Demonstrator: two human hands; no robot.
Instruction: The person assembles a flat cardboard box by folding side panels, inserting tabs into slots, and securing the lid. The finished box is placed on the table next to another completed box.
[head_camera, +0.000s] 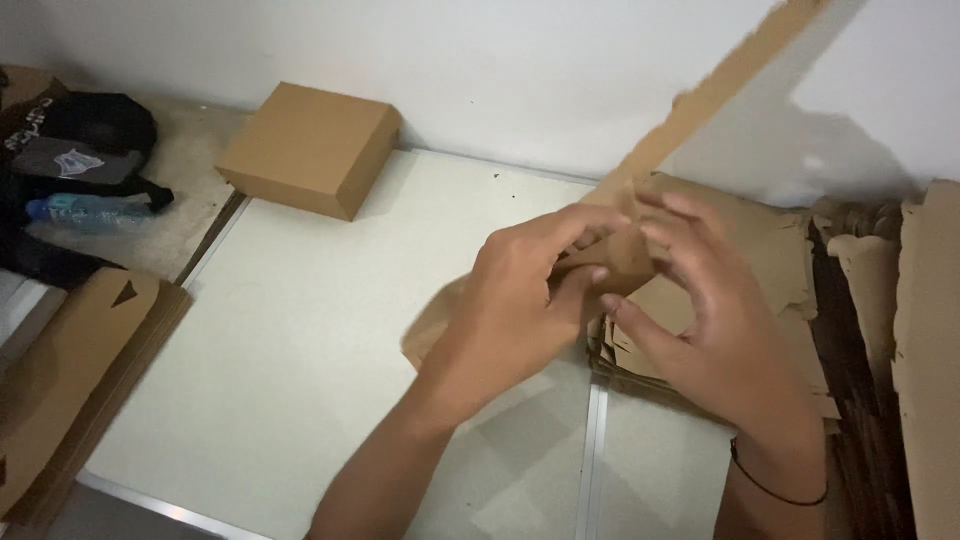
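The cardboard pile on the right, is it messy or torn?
Yes. The flat cardboard stack under the right hand lies fanned out with ragged, uneven edges. The folded box by the wall looks neat.

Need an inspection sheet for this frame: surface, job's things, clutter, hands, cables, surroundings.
Surface: pale flat tabletop with a metal seam strip.
Job's things: brown flat cardboard blank, one long flap raised toward the wall; stack of flat brown cardboard blanks beneath and to the right.
Clutter: closed brown cardboard box at rear; clear plastic water bottle and black fabric bag at left.
Hands: left hand and right hand both grip the blank.
Cables: nothing seen.
Surroundings: white wall; more brown cardboard sheets at left edge.
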